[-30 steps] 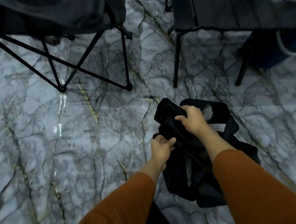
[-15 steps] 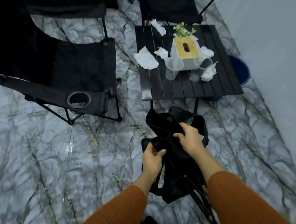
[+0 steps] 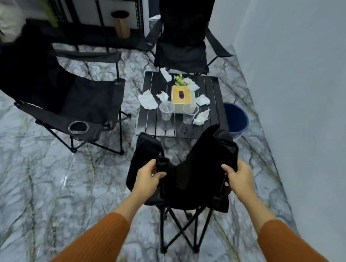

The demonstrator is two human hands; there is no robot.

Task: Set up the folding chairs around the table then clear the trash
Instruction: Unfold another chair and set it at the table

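Folding chair (image 3: 193, 181) between hands: left (image 3: 148, 177), right (image 3: 239, 180) each gripping fabric corner.

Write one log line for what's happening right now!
stage: chair setup | folding chair: half open, near table | left-hand grip: holds chair's left edge | right-hand grip: holds its right edge | trash: tissues, cups on table

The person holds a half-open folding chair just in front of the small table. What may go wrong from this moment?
1. The folding chair rises close to the table edge; spreading it may bump the table and tip the two plastic cups.
2. The left hand and right hand grip its upper corners; fingers may get pinched by the frame.
3. Its legs stand on a glossy floor and might slide.
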